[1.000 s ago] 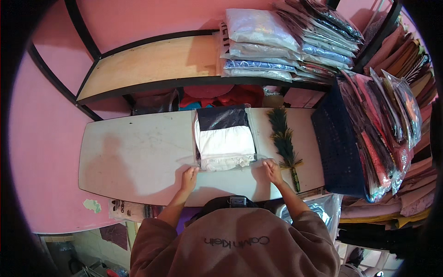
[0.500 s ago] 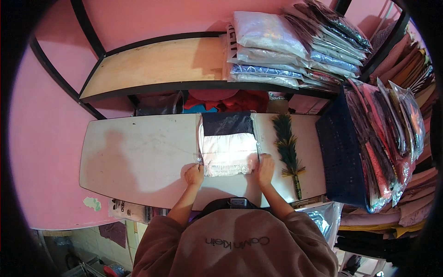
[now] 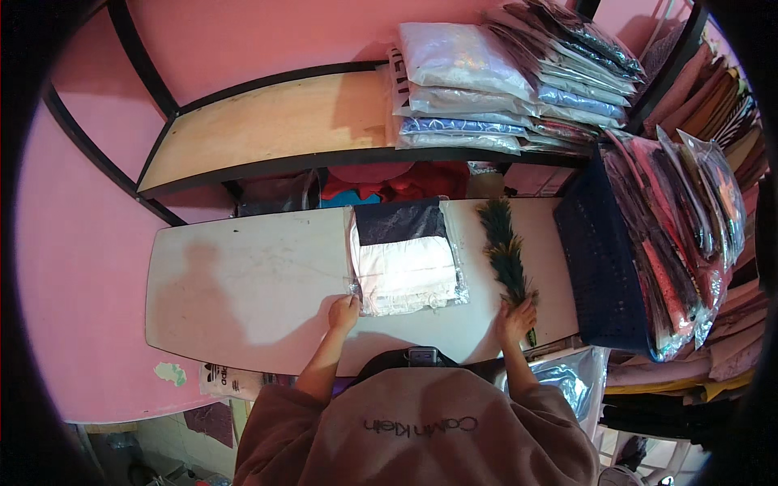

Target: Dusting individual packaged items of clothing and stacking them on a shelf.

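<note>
A clear plastic bag [image 3: 460, 283] lies flat on the white tabletop, with a folded white and black garment [image 3: 403, 263] inside. At its lower left corner my left hand [image 3: 344, 314] is closed, the fingers pinched on the plastic edge. To the right lies a long, dark green feathery spray [image 3: 504, 243] with yellowish tips and a thin stem. My right hand [image 3: 517, 322] is at the lower part of this spray, its fingers curled about the stem, which shows again below the hand.
The white table [image 3: 251, 275] stretches left. A blue plastic basket [image 3: 604, 259] packed with bagged garments stands at its right end. Beyond the table, a wooden shelf [image 3: 275, 121] in a black frame carries stacked bagged garments [image 3: 470, 89]. More clothes hang at the far right.
My right hand has left the bag's right edge and moved right, down to the feathery spray's stem. My left hand stays at the bag's lower left corner.
</note>
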Action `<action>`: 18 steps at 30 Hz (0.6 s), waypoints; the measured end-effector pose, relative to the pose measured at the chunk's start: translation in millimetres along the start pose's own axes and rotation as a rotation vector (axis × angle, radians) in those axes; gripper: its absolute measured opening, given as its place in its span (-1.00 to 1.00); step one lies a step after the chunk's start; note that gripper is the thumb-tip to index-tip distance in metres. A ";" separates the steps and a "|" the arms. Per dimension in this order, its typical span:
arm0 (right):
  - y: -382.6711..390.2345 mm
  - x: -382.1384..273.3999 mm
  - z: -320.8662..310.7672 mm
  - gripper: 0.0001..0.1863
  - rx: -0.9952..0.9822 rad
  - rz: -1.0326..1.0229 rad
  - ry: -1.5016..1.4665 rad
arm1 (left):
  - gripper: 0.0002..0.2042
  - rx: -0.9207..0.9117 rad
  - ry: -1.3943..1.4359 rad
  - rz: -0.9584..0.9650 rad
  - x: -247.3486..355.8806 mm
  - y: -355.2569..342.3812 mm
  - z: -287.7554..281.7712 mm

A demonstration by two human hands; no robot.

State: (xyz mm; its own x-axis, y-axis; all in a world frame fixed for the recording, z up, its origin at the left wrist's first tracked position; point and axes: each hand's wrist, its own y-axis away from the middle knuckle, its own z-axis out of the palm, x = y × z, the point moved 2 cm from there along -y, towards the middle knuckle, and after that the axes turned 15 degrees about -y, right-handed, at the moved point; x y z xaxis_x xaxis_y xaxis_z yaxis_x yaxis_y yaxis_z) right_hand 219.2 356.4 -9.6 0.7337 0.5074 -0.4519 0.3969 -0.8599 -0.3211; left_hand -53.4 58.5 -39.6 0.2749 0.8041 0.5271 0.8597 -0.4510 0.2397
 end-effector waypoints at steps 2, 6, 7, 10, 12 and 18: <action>-0.6 16.0 -4.0 -0.50 -0.115 0.201 0.132 | -0.66 -0.077 0.046 -0.047 -2.2 -2.4 -0.6; 6.7 5.0 5.5 -0.71 -0.358 0.053 -0.213 | -0.66 -0.148 0.074 -0.035 9.6 -2.4 -8.3; 15.0 -4.6 13.2 -0.76 -0.504 0.091 -0.185 | -0.67 -0.156 0.062 -0.050 11.5 -1.6 -10.7; 47.4 -76.6 9.3 -0.76 -0.678 -0.481 -0.361 | -0.67 0.004 -0.094 0.005 -1.7 0.1 -6.1; 58.9 -94.3 11.5 -0.75 -0.748 -0.662 -0.358 | -0.67 0.164 -0.237 0.097 0.1 -1.1 -7.0; 17.9 -72.1 8.5 -0.87 -0.560 -0.146 -0.018 | -0.66 -0.193 0.169 -0.065 -12.5 -8.7 3.7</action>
State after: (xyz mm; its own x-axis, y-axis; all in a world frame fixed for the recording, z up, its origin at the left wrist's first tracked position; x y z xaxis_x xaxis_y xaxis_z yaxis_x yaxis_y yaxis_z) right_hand 168.7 304.8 10.2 0.6422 0.6195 -0.4514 0.7280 -0.6772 0.1063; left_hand -62.8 53.8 -51.3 0.1315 0.7649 0.6305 0.7709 -0.4788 0.4201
